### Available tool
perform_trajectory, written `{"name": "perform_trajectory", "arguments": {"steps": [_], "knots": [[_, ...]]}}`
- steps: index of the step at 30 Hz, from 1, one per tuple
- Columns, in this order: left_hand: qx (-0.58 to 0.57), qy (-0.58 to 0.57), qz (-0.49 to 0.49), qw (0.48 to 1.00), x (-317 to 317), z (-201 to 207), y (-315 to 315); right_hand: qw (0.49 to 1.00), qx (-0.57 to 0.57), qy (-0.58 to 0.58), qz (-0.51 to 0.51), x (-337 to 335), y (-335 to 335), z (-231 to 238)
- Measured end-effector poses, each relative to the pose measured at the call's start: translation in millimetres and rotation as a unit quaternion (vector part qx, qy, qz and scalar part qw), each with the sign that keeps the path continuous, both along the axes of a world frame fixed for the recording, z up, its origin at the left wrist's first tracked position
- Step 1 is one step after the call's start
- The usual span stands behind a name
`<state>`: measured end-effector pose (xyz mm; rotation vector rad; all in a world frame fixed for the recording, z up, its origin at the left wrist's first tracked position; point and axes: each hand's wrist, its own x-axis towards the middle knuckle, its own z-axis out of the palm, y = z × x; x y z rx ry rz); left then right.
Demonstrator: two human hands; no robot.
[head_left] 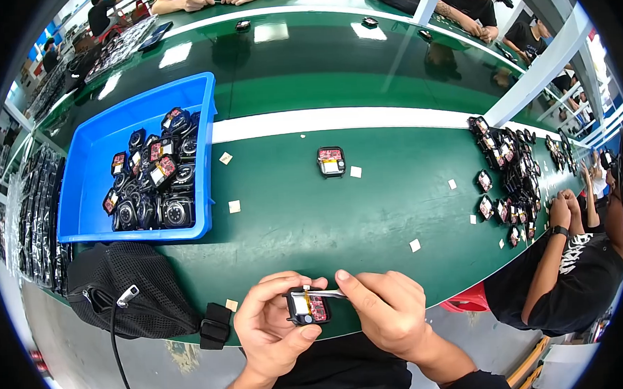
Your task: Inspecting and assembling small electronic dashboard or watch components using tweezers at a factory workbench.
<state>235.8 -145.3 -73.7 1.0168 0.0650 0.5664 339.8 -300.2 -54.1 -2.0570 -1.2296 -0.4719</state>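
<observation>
My left hand [272,328] is closed round the edges of an opened smartwatch case [316,308], its inside facing up. A red circuit board, a pale silvery block and a bit of yellow tape show in it. Between thumb and fingers, my right hand [389,309] pinches metal tweezers [326,292], whose tips reach the upper edge of the case. A small whitish piece shows by the tips; whether they grip it I cannot tell. Farther up the green bench lies another opened watch case [331,162], beside a small pale square [356,172].
A blue bin [81,170] at left holds several watch cases. Below it lie a black mesh bag [124,293] with a cable and a black strap [215,326]. Watch cases [508,158] are heaped at right, near a seated co-worker [572,273]. A conveyor [334,68] runs beyond the white ledge.
</observation>
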Motion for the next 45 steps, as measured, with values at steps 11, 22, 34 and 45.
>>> {"name": "perform_trajectory", "arguments": {"steps": [11,22,34,45], "knots": [[0.015,0.033,0.015,0.999,0,1,-1,0.993,0.034,0.107,0.032,-2,5,4],[0.025,0.002,-0.016,1.0,-2,-2,2,0.976,0.006,0.212,0.055,-2,3,14],[0.056,0.001,-0.015,0.998,1,-2,2,0.977,0.003,0.209,0.046,-1,0,12],[0.021,0.018,-0.009,1.0,-2,0,2,0.993,-0.019,0.115,0.01,-5,4,7]]}}
